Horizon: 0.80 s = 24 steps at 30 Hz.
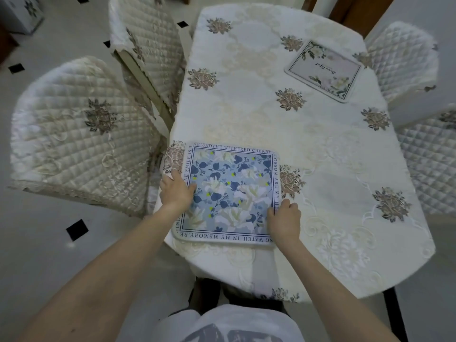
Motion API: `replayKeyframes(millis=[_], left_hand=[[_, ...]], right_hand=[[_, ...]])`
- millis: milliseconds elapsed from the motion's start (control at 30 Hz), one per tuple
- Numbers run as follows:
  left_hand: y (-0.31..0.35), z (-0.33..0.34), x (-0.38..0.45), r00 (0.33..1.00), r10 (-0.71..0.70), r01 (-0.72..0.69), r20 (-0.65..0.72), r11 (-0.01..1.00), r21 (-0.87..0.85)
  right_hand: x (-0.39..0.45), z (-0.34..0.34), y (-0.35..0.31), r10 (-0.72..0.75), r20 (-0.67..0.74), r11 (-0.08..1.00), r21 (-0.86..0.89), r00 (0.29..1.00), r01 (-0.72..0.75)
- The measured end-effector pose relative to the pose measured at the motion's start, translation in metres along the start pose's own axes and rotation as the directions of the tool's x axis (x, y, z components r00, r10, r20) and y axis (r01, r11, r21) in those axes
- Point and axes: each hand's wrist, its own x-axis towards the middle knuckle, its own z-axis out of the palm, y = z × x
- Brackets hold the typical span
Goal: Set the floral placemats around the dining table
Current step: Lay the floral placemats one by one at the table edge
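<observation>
A blue floral placemat with a lettered white border lies flat at the near left corner of the dining table. My left hand holds its left edge, fingers resting on top. My right hand grips its right edge near the front corner. A second placemat, pale pink with white flowers and green leaves, lies flat at the far right side of the table, by a chair.
The table wears a cream embroidered cloth. Two quilted chairs stand along the left side, two more along the right. A tiled floor with black insets lies to the left.
</observation>
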Motion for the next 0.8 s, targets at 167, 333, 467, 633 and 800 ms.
replayKeyframes(millis=[167,333,467,633,800], left_hand=[[-0.003,0.009,-0.005,0.999,0.008,-0.01,-0.046,0.998,-0.056],[0.001,0.01,-0.003,0.999,-0.036,0.034,-0.007,0.989,-0.146],[-0.005,0.006,0.003,1.0,0.003,0.001,0.029,0.99,-0.143],[-0.006,0.008,0.001,1.0,0.018,-0.017,0.008,0.992,-0.124],[-0.006,0.005,0.002,0.999,-0.031,0.035,0.025,0.983,-0.181]], right_hand=[[0.011,-0.001,-0.005,0.002,0.06,1.0,-0.012,0.998,-0.001],[0.018,0.006,-0.017,0.12,0.081,0.988,0.084,0.989,-0.126],[0.02,0.007,-0.007,0.079,0.069,0.99,0.115,0.994,-0.087],[0.02,0.008,-0.001,0.037,0.033,0.987,0.157,0.999,-0.042],[0.022,0.005,0.0,0.034,0.06,0.977,0.208,0.998,-0.046]])
